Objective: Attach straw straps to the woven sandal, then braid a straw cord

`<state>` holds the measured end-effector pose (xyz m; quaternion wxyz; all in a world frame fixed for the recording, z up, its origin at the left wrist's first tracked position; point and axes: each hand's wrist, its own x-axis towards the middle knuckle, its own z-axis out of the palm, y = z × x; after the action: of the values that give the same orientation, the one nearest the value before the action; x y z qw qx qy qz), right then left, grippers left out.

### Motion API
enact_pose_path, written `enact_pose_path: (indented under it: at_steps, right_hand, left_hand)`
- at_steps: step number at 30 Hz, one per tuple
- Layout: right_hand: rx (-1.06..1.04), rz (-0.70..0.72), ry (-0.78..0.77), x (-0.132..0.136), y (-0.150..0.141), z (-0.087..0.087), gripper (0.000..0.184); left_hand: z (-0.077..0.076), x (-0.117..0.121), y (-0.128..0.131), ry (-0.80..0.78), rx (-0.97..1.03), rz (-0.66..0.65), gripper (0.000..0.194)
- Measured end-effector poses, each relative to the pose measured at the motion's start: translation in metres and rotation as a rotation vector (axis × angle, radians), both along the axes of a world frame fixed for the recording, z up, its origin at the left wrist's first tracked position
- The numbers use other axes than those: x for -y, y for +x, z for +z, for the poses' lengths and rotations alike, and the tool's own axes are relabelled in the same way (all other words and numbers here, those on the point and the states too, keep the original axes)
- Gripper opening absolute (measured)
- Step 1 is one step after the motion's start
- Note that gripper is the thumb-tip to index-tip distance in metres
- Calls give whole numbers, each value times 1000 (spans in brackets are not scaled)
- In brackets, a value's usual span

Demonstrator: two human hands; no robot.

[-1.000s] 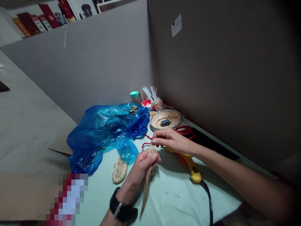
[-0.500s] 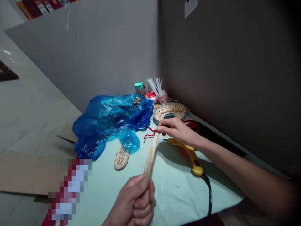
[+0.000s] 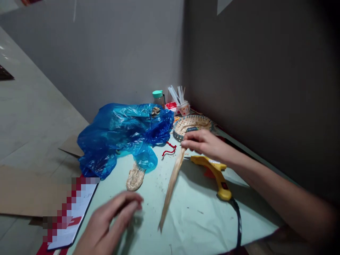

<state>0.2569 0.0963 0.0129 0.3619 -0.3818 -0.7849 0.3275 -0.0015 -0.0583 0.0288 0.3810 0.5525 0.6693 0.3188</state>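
Note:
My right hand [image 3: 198,141] pinches the upper end of a pale, dried fibrous strip [image 3: 173,179], which looks like husk. The strip hangs down at a slant above the pale green table, its narrow lower end free. To the left of that end, my left hand [image 3: 114,219] holds nothing, its thumb and fingers bent and slightly blurred. Between the hands and a blue plastic bag [image 3: 124,131] lies a coil of braided cord [image 3: 135,178]. A short red twisted cord [image 3: 170,148] rests left of my right hand. Just below that hand is a yellow glue gun [image 3: 216,173].
Behind my right hand sits a woven basket [image 3: 179,129] with pale material and a dark spool [image 3: 191,130]. Farther back are a patterned cup [image 3: 184,109] of glue sticks and a green-lidded jar [image 3: 158,97]. A phone-like flat object [image 3: 75,221] lies at the left edge. Grey partitions [image 3: 127,53] enclose the back.
My left hand has let go of the strip's lower end and moved left. The strip now hangs from my right hand alone, which has shifted slightly right.

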Motion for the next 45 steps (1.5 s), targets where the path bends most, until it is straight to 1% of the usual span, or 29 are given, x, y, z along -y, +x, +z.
enact_pose_path:
  at_steps: [1, 3, 4, 5, 6, 7, 9, 11, 13, 15, 18, 22, 25, 28, 33, 37, 39, 42, 45]
  right_hand:
    - [27, 53, -21, 4, -6, 0, 24]
    - [72, 142, -51, 14, -20, 0, 25]
    - [92, 171, -56, 18, -26, -1, 29]
    - [109, 186, -55, 21, -31, -1, 33]
    - [124, 186, -48, 22, -34, -1, 37]
    - [139, 178, -39, 21, -35, -1, 39]
    - [174, 156, -20, 13, -32, 0, 42]
    - [220, 128, 10, 0, -28, 2, 42]
    - [275, 73, 67, -15, -26, 3, 37]
    - [358, 17, 133, -28, -30, 1, 25]
    - [544, 25, 196, -40, -45, -11, 12]
    - [746, 62, 261, -37, -65, -28, 11]
    - [816, 85, 310, -30, -67, -31, 14]
    - [834, 102, 345, -24, -61, -31, 15]
    - [758, 104, 358, -22, -49, -27, 13]
    - [588, 50, 319, -22, -38, -14, 13]
    - [502, 52, 297, -20, -32, -9, 13]
    - [409, 118, 265, -12, -25, -9, 10]
    - [343, 195, 246, -1, -24, -12, 17]
  left_hand:
    - [3, -14, 5, 99, -20, -6, 28]
    - [2, -42, 21, 235, 37, -23, 29]
    - [-2, -55, 30, 212, 101, -108, 29]
    - [-7, -67, 40, 161, 188, -197, 22]
    - [-13, -77, 49, 76, 320, -254, 14]
    - [-19, -86, 56, -17, 484, -237, 14]
    - [-31, -98, 63, -72, 607, -218, 18]
    - [-40, -107, 63, -76, 676, -179, 21]
    - [-47, -114, 57, -74, 746, -136, 21]
    - [-51, -120, 51, -72, 811, -97, 23]
    - [-54, -124, 44, -69, 877, -65, 24]
    - [-56, -123, 39, -67, 920, -44, 24]
    - [-57, -122, 38, -62, 941, -32, 23]
    - [-58, -121, 38, -64, 953, -26, 19]
    - [-61, -121, 39, -56, 966, -17, 17]
    - [-63, -120, 42, -39, 991, -21, 16]
    - [-62, -118, 44, -20, 1015, -26, 15]
    - [-57, -116, 49, 20, 1065, -29, 11]
    - [-47, -112, 54, 85, 1126, 2, 9]
